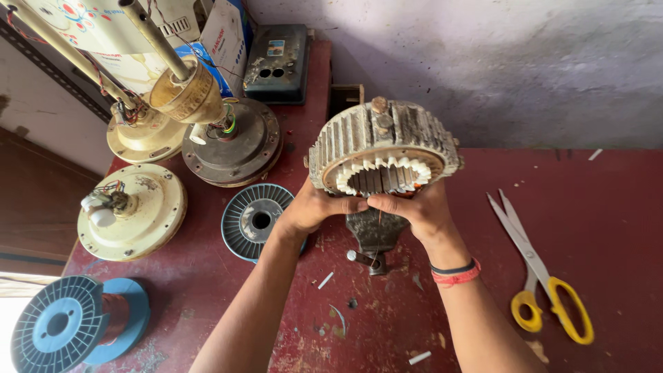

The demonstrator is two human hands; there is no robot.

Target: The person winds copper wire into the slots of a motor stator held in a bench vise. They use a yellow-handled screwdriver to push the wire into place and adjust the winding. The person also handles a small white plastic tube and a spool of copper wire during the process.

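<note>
Fingers first: the left hand (pixel 309 209) is curled closed against the lower left rim of the stator core (pixel 384 146), thumb laid across toward the centre; the right hand (pixel 414 207) is likewise closed on the lower right rim, its fingertips (pixel 378 202) pinching at the inner edge where the two hands meet. Both grip the core; neither is spread open.

The core — a grey, grimy toothed ring — sits raised above the middle of the red tabletop (pixel 601 207), over a small metal stand (pixel 374 238), tilted so its bore faces the onlooker. White insulation paper (pixel 383 168) lines the slots all round the bore. No copper coils show in those slots, so I judge the slot lining done and the winding still to come; a thin reddish strand near the fingertips may be wire, too fine to confirm.

Left to right across the tabletop:
- front left corner: a blue spool of copper wire (pixel 76 322)
- left edge: a cream motor housing (pixel 131 211), two more with down rods behind it toward the back left corner
- just left of the left hand: a blue-grey finned rotor disc (pixel 252 220)
- near the right edge: yellow-handled scissors (pixel 542 276) — well apart from both hands

Scraps of white paper lie along the front edge.
</note>
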